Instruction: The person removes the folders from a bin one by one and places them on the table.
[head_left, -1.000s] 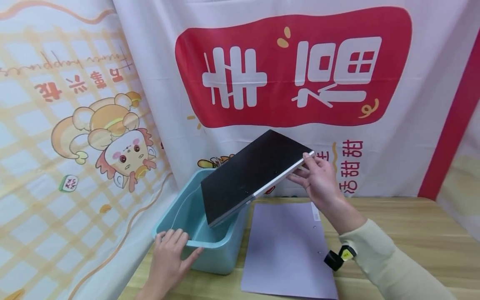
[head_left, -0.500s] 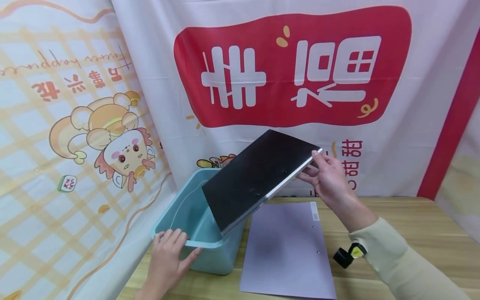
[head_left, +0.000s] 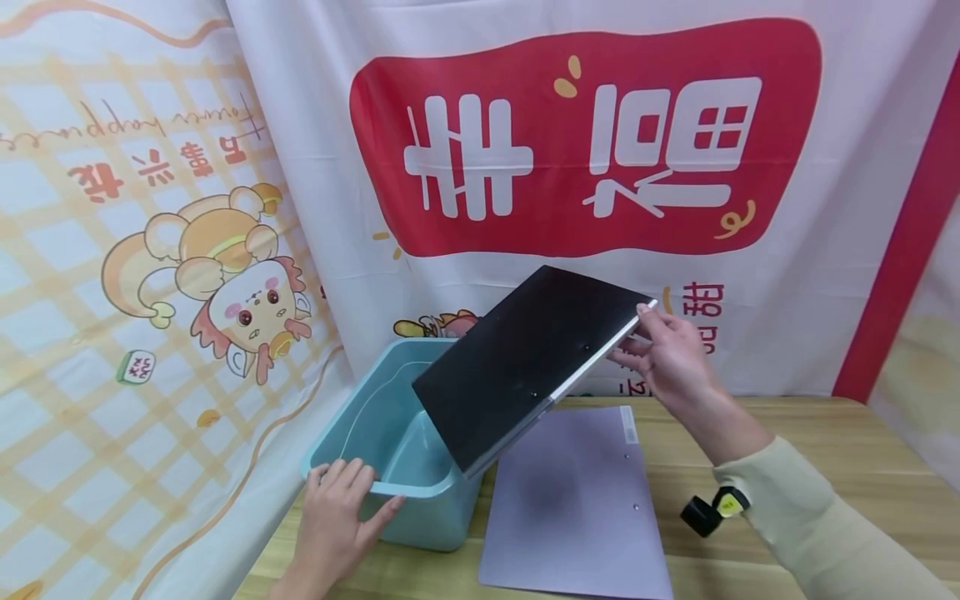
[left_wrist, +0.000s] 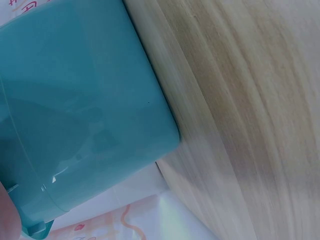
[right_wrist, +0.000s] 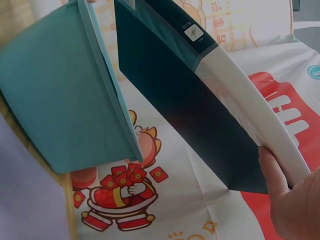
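A black file folder with a white-and-black spine hangs tilted over the right side of a light blue plastic bin. My right hand pinches it near the far right end of its spine; in the right wrist view the thumb presses on that spine. My left hand grips the bin's near left rim, fingers over the edge and thumb along the outside. Only a sliver of the left hand shows in the left wrist view, where the bin's side fills much of the picture.
A lilac folder lies flat on the wood-grain table, just right of the bin. Behind the table hangs a printed cloth, and another patterned cloth closes off the left side. A black device is strapped to the right wrist.
My right hand has drawn the black folder to the right, and its lower end has shifted from inside the bin towards the right rim. The left hand stays on the rim.
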